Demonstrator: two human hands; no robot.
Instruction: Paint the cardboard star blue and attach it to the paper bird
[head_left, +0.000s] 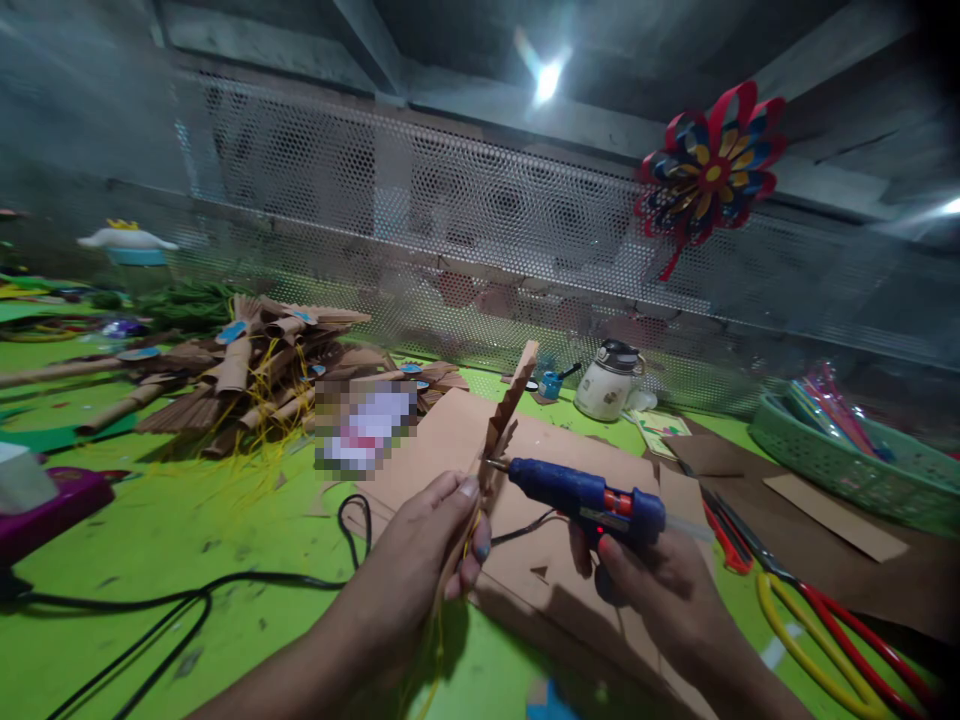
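Observation:
Upright between the fingers of my left hand (442, 535) is a pleated strip of brown paper (504, 415), pinched near its lower end. Yellow string (435, 650) trails below that hand. My right hand (660, 575) is wrapped around a blue hot glue gun (581, 490), with a red light lit on its body. Its metal nozzle points left and meets, or nearly meets, the folded paper just above my left fingers. A clear glue stick (688, 528) pokes out of the gun's back end. Large brown paper sheets (600, 450) lie beneath both hands.
Folded paper pieces (240, 370) with yellow strings are heaped at the left. Scissors (817, 620) and a green basket (847, 475) are at the right. A white jug (606, 380) and blue bottle (550, 386) stand behind. A black cable (255, 578) crosses the green table (300, 660).

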